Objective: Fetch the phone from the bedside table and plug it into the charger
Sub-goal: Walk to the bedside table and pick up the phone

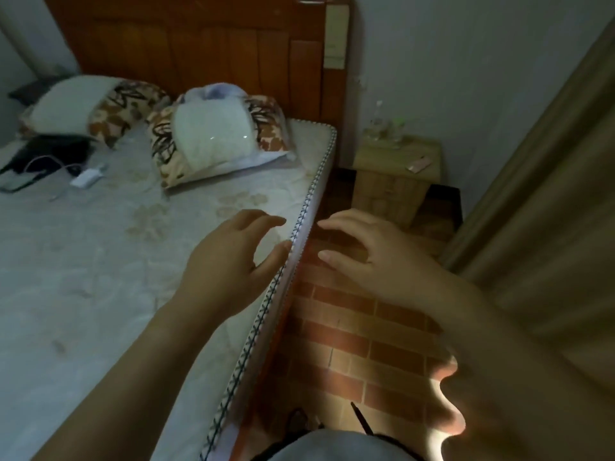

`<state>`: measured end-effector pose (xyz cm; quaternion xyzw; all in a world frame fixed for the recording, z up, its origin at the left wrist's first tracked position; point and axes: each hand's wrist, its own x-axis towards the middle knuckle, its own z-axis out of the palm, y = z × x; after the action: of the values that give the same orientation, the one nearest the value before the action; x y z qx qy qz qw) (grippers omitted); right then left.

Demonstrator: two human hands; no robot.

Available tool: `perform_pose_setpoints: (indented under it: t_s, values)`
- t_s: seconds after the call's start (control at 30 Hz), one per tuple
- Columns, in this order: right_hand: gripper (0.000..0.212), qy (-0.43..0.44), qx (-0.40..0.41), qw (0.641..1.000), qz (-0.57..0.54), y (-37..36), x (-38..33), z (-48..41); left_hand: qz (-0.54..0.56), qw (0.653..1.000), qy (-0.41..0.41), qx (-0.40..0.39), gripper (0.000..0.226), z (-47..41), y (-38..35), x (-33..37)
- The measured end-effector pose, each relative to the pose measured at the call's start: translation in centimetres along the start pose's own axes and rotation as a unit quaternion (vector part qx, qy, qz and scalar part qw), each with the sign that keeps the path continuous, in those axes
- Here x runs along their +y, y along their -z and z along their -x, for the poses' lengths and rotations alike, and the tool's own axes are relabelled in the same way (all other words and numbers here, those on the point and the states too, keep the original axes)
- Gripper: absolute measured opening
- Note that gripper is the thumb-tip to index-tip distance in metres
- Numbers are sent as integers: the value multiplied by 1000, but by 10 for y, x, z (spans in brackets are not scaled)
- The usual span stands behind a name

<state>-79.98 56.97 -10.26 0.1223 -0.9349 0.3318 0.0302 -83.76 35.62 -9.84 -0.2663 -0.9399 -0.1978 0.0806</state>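
Observation:
A small pale wooden bedside table (392,181) stands against the far wall, to the right of the bed. On its top lies a thin pinkish phone (418,165) near the right edge. A white charger block with a white cable (87,177) rests on the mattress at the far left. My left hand (229,257) hovers over the mattress edge, fingers spread, holding nothing. Over the brick-pattern floor, my right hand (376,261) is also empty with its fingers apart. Both hands are well short of the table.
The bed (100,261) fills the left side, with two pillows (213,138) and dark items (50,154) near the wooden headboard (199,44). Clear bottles (382,128) stand at the table's back. A tan curtain (549,211) hangs on the right. A narrow brick-pattern floor strip (349,344) runs to the table.

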Motion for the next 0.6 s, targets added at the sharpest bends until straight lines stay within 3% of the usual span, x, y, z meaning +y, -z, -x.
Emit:
perform_pose_setpoints:
  t_s: [0.33,0.6]
  values:
    - [48,-122,93,988,7,70,147,-81,45,986,-145,-75,43,-221,-86,25]
    - [48,-171,129,977,14,152,304,-165,48,979,-165,-108,42,-409,-164,64]
